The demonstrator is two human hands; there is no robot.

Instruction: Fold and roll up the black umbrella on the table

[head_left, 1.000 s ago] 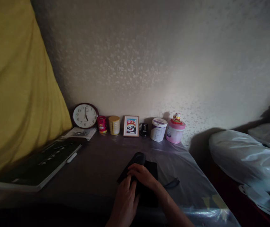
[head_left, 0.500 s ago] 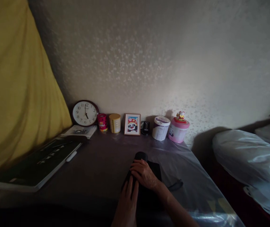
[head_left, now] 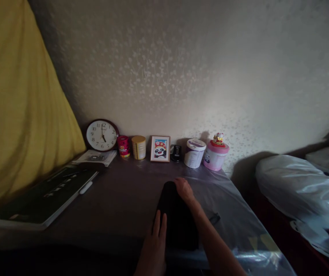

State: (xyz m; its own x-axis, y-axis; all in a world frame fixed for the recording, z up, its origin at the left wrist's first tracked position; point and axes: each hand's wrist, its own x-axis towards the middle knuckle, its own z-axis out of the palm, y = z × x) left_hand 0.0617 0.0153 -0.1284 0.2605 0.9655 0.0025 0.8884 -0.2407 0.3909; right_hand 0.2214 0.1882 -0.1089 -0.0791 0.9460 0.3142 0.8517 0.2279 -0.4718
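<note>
A long black fabric bundle (head_left: 178, 226) lies on the table in front of me. Its outline fades into the dark, so its exact kind is unclear. Along its near left side rests my left hand (head_left: 156, 237), fingers stretched out and lying on the fabric. At the bundle's far right corner is my right hand (head_left: 184, 188), its fingers curled over the edge and partly hidden. A thin dark strap (head_left: 214, 218) sticks out on the table beyond my right forearm.
Along the wall stand a clock (head_left: 102, 135), a pink can (head_left: 123, 147), a yellow-lidded can (head_left: 139, 148), a framed panda picture (head_left: 160, 148), a small black object (head_left: 176, 153) and two tubs (head_left: 194, 154). A green book (head_left: 46, 195) lies left; plastic bags (head_left: 299, 188) sit right.
My right hand has moved off the middle of the black bundle to its far right corner. The bundle now looks spread wider and flatter. My left hand stays along its left side.
</note>
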